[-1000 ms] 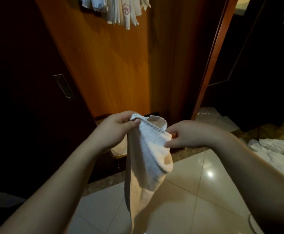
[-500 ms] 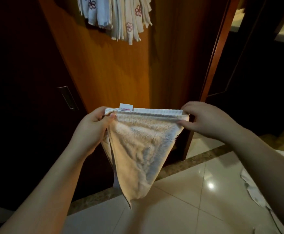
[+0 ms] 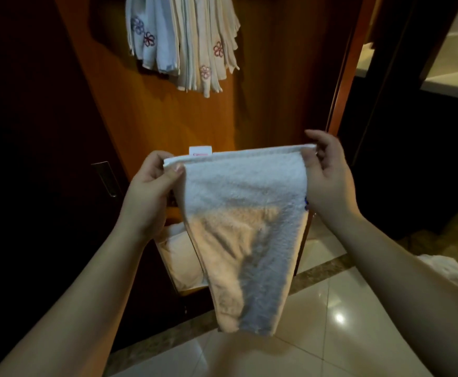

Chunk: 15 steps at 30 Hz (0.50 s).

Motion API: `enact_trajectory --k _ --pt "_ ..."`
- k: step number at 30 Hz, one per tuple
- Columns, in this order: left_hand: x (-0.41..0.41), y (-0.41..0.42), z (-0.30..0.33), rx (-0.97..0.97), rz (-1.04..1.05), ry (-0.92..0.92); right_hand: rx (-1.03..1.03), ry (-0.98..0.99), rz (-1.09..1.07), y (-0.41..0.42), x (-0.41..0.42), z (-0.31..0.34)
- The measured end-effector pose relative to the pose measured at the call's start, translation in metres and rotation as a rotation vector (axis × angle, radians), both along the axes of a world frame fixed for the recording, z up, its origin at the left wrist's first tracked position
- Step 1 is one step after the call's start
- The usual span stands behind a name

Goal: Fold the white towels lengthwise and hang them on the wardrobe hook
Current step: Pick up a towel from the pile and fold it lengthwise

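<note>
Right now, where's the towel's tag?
Head view: the tag sticks up from the towel's top edge, beside the left hand.

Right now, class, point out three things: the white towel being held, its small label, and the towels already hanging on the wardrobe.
white towel [image 3: 245, 186]: head view, upper front face.
label [image 3: 200, 149]: head view, tab above the top hem.
hanging towels [image 3: 184, 39]: head view, middle of the bunch.
</note>
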<state>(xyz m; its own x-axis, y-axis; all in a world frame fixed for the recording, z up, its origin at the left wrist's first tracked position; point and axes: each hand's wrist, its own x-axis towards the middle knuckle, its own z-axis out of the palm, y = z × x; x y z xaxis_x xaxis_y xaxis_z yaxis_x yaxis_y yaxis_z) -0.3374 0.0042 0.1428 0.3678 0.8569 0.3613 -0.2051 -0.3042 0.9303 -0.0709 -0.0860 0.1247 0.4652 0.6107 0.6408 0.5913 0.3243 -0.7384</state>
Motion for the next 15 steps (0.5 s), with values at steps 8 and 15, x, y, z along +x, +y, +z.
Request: enact_trajectory --k 8,15 --pt "0.023 -0.005 0.014 0.037 -0.022 -0.07 -0.039 0.048 0.042 -0.007 0.016 0.008" --pt "0.025 -0.014 0.007 -0.024 -0.021 -0.064 -0.028 0.055 -0.05 -0.016 0.014 -0.011"
